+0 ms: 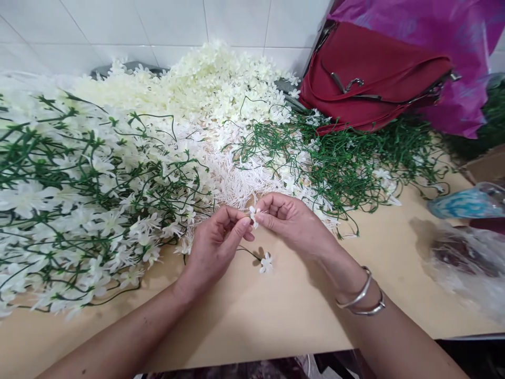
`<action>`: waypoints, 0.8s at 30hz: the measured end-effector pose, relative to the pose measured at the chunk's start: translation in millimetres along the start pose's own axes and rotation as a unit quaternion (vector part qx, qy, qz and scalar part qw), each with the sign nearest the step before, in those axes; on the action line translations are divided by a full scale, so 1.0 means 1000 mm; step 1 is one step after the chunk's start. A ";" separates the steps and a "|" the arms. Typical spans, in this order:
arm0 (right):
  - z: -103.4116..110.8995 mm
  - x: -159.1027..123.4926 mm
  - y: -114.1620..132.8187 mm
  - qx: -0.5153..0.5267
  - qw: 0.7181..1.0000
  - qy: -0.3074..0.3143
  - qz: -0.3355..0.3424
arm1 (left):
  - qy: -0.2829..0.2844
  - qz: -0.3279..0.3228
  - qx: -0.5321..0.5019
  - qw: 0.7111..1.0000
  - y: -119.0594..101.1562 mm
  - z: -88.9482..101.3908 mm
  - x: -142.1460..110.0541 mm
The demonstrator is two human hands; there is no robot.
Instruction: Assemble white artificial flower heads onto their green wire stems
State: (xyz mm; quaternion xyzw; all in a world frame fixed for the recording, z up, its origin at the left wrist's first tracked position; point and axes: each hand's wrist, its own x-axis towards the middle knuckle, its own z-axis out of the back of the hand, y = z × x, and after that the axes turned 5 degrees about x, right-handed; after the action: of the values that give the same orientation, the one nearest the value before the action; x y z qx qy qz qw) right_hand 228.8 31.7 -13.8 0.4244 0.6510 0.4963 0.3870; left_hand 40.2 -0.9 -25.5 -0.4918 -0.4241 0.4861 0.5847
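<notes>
Over the middle of a tan table (252, 310), my left hand (215, 245) and my right hand (294, 221) meet fingertip to fingertip. Both pinch a small white artificial flower (253, 214) between thumb and forefinger. A thin green stem runs down from my left hand and ends in a second white flower (266, 262) hanging just above the table. My right wrist wears two silver bangles (361, 297). Behind the hands lies a heap of white plastic stamens (232, 176).
Finished green stems with white flowers (79, 205) fill the left side. Loose cream petals (209, 87) pile up at the back, bare green stems (347, 158) to the right. A red bag (371, 73) leans on purple plastic. Clear bags (469, 258) lie at the right edge.
</notes>
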 end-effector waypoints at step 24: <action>-0.004 -0.001 -0.006 -0.015 1.000 -0.016 -0.015 | -0.005 -0.016 0.043 0.999 0.009 0.000 0.000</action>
State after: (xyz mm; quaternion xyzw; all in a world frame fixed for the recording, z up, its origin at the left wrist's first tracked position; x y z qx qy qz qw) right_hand 224.9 28.7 -18.8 0.4166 0.6436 0.4931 0.4112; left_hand 39.2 -0.7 -34.3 -0.4565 -0.4140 0.4969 0.6110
